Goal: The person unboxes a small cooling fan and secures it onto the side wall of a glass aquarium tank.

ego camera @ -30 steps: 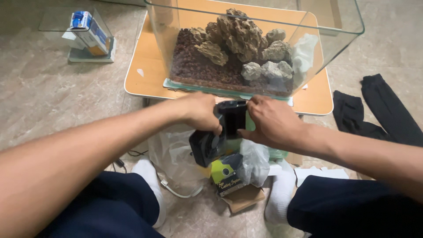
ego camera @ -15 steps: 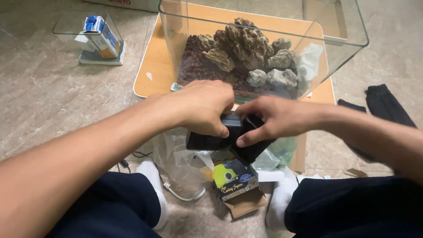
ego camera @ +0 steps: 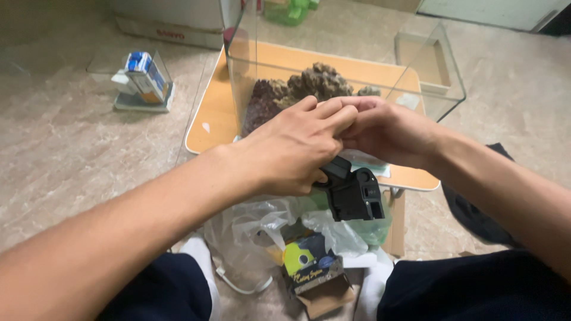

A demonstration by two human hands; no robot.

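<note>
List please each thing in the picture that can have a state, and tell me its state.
Left hand: gripping the black plastic device.
Right hand: fingertips meeting the left hand's fingers above the device.
Black plastic device: held up, hanging below the hands.
Glass tank: upright on the wooden board, open on top, holding rocks.
Small cardboard box: on the floor, flap open.
Clear plastic bag: crumpled.
Blue-and-white carton: standing tilted.

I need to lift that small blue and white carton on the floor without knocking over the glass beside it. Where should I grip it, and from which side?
Judging by its pose, take the carton by its two broad faces near the top, coming from above. It stands tilted on a small tray with clear glass close beside it, so a sideways reach would likely bump the pane.
</note>
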